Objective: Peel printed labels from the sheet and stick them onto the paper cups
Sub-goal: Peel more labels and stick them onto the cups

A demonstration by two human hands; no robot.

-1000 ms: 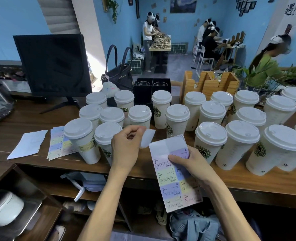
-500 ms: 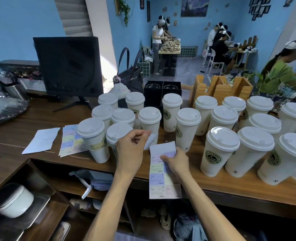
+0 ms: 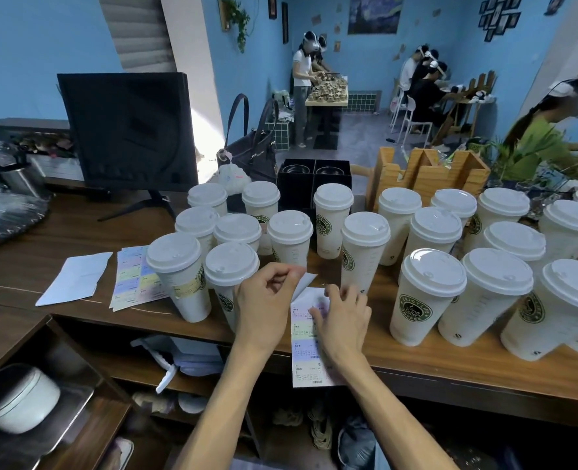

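The left hand (image 3: pixel 265 300) is raised over the front edge of the desk (image 3: pixel 450 364), fingers curled, with thumb and forefinger pinching the upper corner of a peeled label (image 3: pixel 304 283). The label stands up and away from the label sheet (image 3: pixel 306 340), showing its pale underside.

The right hand (image 3: pixel 343 320) lies on the sheet's right edge. Its grip is curled, the fingertips bearing on the top right part of the sheet and the thumb laid across the printed face. The sheet hangs partly past the desk edge, its lower end over the shelf space below. Printed labels in pastel bands fill the face; the top row is blank.

A second label sheet (image 3: pixel 135 276) lies flat on the desk to the left, beside a white backing paper (image 3: pixel 74 279).

Lidded paper cups (image 3: pixel 365 252) stand in loose rows across the desk, all upright. The front-left cup (image 3: pixel 179 276) carries a yellowish label on its side wall. The cup (image 3: pixel 230 276) next to it stands just behind the left hand. The nearest right-side cup (image 3: pixel 426 296) stands near the right hand, logo facing forward.

Behind the cups stand a black monitor (image 3: pixel 125 130), a dark handbag (image 3: pixel 250 147), a black box (image 3: pixel 314 178) and a wooden holder (image 3: pixel 426 174). Other persons work at tables farther back in the room.
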